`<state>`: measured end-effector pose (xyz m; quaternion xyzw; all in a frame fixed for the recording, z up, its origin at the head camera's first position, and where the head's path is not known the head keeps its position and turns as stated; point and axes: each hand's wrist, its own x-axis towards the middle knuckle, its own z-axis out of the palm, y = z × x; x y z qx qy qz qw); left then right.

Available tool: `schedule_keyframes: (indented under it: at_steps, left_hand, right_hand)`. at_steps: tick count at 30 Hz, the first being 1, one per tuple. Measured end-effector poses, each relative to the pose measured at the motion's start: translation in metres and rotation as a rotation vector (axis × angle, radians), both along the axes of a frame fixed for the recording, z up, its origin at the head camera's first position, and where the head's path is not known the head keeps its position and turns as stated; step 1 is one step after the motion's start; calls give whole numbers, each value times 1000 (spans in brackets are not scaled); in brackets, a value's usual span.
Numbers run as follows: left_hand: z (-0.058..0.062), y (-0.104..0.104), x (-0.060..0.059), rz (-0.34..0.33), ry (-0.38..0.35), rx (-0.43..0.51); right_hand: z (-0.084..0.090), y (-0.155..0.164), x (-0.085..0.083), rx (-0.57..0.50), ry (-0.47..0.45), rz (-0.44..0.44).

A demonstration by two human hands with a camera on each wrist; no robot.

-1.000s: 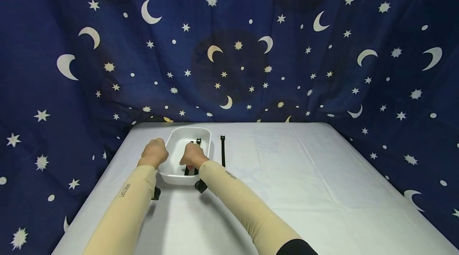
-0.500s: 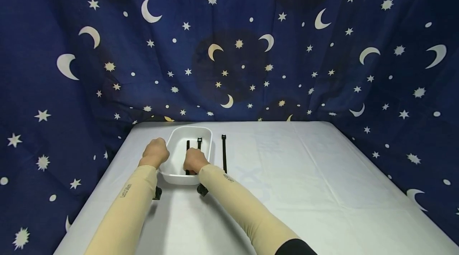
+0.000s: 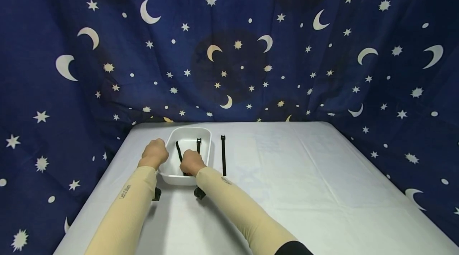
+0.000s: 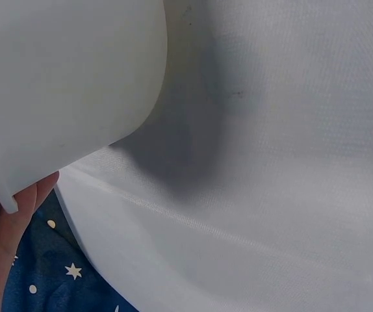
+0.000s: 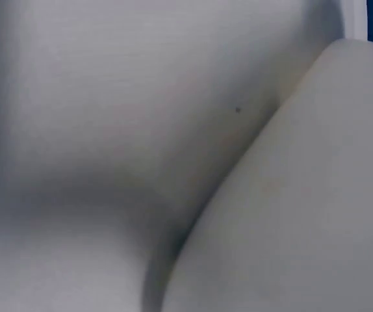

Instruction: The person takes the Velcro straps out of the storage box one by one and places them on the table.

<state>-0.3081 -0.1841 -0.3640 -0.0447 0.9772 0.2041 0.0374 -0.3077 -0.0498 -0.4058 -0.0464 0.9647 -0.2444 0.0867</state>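
Observation:
My left hand [image 3: 154, 153] grips the left rim of a white plastic bin [image 3: 175, 179]. In the left wrist view, the fingers [image 4: 29, 203] lie against the bin's outer wall [image 4: 69, 71]. Inside the bin, my right hand [image 3: 192, 162] is low near the front, its curled fingers at the lower part of a black strap [image 3: 179, 150]; the fingertips are hidden. That strap leans left at its far end. A second black strap [image 3: 199, 144], with a buckle end, lies to its right, partly behind the hand. The right wrist view holds only the bin's outside [image 5: 290, 182] and white cloth.
Another black strap [image 3: 224, 155] with a buckle end lies straight on the white-covered table [image 3: 287, 175], right of the bin. A dark blue curtain [image 3: 236, 71] with moons and stars hangs behind and at both sides.
The left strap's far end has swung left, so it now slants. My right hand has sunk slightly toward the bin's front. The left hand stays on the rim.

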Motion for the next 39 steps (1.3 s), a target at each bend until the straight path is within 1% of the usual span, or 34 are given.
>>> schedule_keyframes:
  at_steps: [6,9,14,17,26,30,34,39]
  left_hand:
    - [1,-1,0,-2,8,0]
    - [0,0,0,0,4,0]
    - [-2,0,0,7,-5,-3]
    - [-2,0,1,4,-5,-4]
    - [4,1,2,-5,-15,-4]
    - [4,2,2,-6,-21,-2]
    - [3,2,2,-5,-17,-7]
    - [4,1,3,-2,-13,-8]
  right_hand:
    - [-2,-5,-2,68,67,9]
    - [-3,-5,-1,56,65,10]
    - [-2,-4,3,-4,42,-2]
    - [-1,-4,4,-23,36,-2]
    - [0,-4,1,4,50,16]
    - [0,-5,1,15,43,18]
    - [0,-5,1,-11,32,18]
    - [1,-5,2,-6,59,24]
